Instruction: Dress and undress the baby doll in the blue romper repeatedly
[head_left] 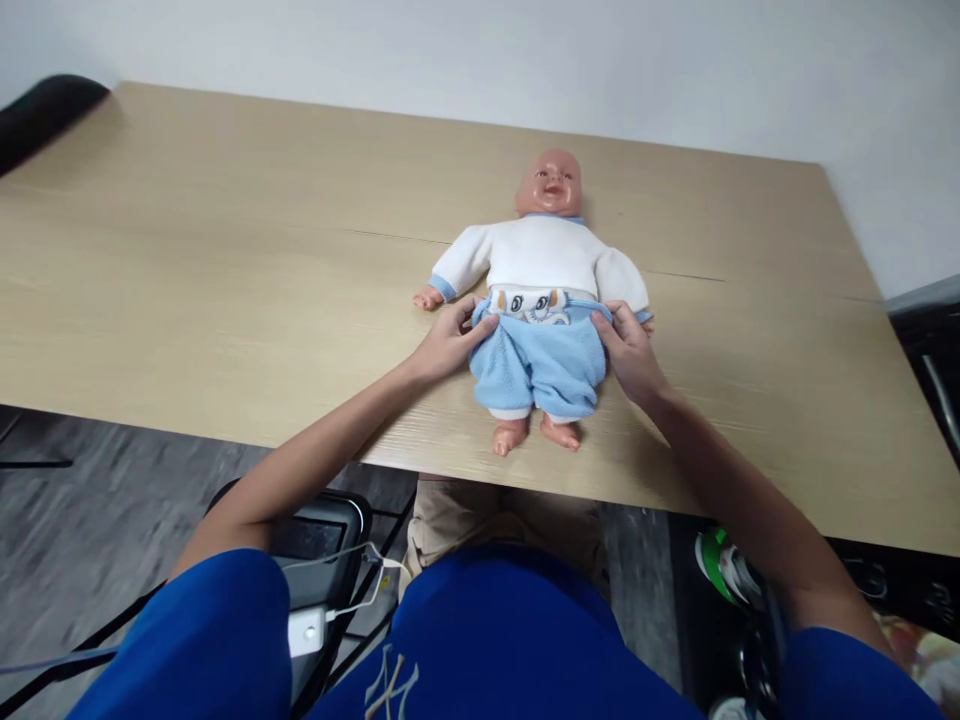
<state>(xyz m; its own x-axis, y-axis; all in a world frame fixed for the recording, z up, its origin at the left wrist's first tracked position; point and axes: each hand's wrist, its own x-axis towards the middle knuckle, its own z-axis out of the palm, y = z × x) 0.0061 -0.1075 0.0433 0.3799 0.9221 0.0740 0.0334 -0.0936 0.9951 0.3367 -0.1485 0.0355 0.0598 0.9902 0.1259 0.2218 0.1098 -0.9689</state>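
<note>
On its back on the table lies a baby doll (553, 185), head toward the wall and bare feet toward me. It wears a white long-sleeved top (540, 252) with light blue cuffs and collar. Light blue pants (536, 355) cover its legs, with white hems. My left hand (454, 335) pinches the pants' waistband at one side, and my right hand (628, 345) pinches it at the other. Between my hands the waistband is drawn wide, and a printed animal face (534, 303) shows at the doll's belly.
The doll rests near the front edge of the wooden table (225, 250). A white wall stands behind it. At lower left a black seat holds a white plug-like device (306, 632) with cables. Cans (726, 568) stand below the table at right.
</note>
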